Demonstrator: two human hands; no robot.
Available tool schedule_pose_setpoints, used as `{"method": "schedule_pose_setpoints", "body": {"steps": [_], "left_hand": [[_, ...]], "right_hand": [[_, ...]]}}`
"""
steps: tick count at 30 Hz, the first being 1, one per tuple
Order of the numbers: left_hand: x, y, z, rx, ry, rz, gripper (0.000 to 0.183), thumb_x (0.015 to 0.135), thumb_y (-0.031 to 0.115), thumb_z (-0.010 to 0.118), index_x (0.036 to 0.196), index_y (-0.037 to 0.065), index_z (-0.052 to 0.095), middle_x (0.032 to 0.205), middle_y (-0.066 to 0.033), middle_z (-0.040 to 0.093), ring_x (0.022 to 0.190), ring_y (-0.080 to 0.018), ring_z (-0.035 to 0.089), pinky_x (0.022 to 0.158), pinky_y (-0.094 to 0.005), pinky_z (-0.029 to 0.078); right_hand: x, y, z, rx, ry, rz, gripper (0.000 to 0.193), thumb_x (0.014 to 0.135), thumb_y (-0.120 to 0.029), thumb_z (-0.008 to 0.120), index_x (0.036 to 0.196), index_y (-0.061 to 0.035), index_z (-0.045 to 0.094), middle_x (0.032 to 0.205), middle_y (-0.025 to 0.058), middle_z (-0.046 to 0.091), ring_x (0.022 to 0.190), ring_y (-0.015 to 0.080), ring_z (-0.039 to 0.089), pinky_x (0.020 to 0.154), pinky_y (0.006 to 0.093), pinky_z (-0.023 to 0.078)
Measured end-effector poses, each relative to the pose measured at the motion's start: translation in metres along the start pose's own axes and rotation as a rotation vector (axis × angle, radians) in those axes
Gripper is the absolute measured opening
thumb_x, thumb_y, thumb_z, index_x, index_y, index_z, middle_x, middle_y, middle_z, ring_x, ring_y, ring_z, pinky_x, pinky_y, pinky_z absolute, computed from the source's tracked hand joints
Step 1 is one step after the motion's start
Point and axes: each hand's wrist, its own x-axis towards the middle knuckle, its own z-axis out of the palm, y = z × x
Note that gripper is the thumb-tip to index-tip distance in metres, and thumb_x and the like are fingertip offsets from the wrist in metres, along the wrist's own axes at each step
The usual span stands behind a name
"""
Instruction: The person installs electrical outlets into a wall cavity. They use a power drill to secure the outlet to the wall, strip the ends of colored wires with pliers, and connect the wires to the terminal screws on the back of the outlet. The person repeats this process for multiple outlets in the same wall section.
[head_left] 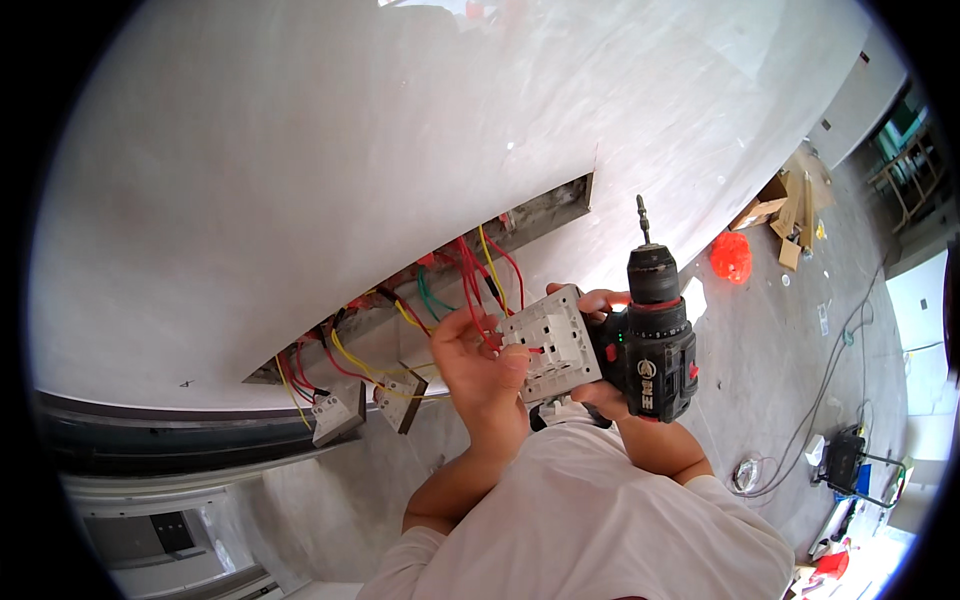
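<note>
At frame centre, our left hand (482, 385) pinches red wire (469, 282) against a switch plate (566, 340); our right hand (604, 400) holds plate and drill (655, 335). Apparently we're wiring; next calls for steady pushing.

The switch panel (558, 343) is smooth, faintly glossy plastic; at its three o'clock, the drill (655, 345) pairs matt plastic with a metal bit (643, 218). Toward the view's six o'clock, the shirt (580, 500) is creased matt cloth; toward eleven, the wall (320, 140) looks smooth and matt.
</note>
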Motion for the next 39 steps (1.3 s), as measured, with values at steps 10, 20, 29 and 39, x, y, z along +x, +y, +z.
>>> {"method": "schedule_pose_setpoints", "body": {"steps": [10, 20, 29, 39], "left_hand": [[0.009, -0.006, 0.008, -0.089, -0.156, -0.032, 0.030, 0.091, 0.010, 0.059, 0.114, -0.008, 0.068, 0.136, -0.0214, 0.061, 0.124, -0.0240, 0.058, 0.106, -0.0380, 0.045], [0.028, -0.014, 0.017, 0.096, -0.205, 0.177, 0.032, 0.087, 0.009, 0.057, 0.110, -0.010, 0.068, 0.120, -0.0258, 0.068, 0.112, -0.0280, 0.065, 0.101, -0.0408, 0.049], [0.028, -0.017, 0.016, 0.056, -0.194, 0.143, 0.031, 0.086, 0.011, 0.059, 0.106, -0.010, 0.068, 0.118, -0.0275, 0.067, 0.108, -0.0301, 0.065, 0.100, -0.0432, 0.050], [0.022, -0.013, 0.017, 0.038, -0.170, 0.118, 0.032, 0.089, 0.015, 0.058, 0.107, -0.010, 0.068, 0.117, -0.0264, 0.068, 0.107, -0.0289, 0.065, 0.099, -0.0426, 0.050]], "right_hand": [[-0.015, -0.020, -0.016, -0.564, -0.031, -0.043, 0.096, 0.072, -0.041, 0.091, 0.147, -0.0058, 0.041, 0.145, 0.0127, 0.047, 0.143, 0.0338, 0.040, 0.114, 0.0475, 0.039], [-0.104, -0.055, -0.008, -0.930, -0.189, 0.404, 0.066, 0.066, -0.025, 0.097, 0.121, -0.0072, 0.066, 0.087, 0.0032, 0.070, 0.072, 0.0222, 0.066, 0.068, 0.0334, 0.053], [-0.098, -0.049, -0.013, -0.867, -0.280, 0.376, 0.078, 0.084, -0.019, 0.078, 0.150, 0.0001, 0.043, 0.107, 0.0146, 0.073, 0.089, 0.0303, 0.073, 0.081, 0.0357, 0.056], [-0.109, -0.046, -0.004, -0.943, -0.235, 0.583, 0.079, 0.083, -0.026, 0.079, 0.152, -0.0115, 0.044, 0.100, 0.0099, 0.073, 0.085, 0.0298, 0.071, 0.076, 0.0367, 0.055]]}}
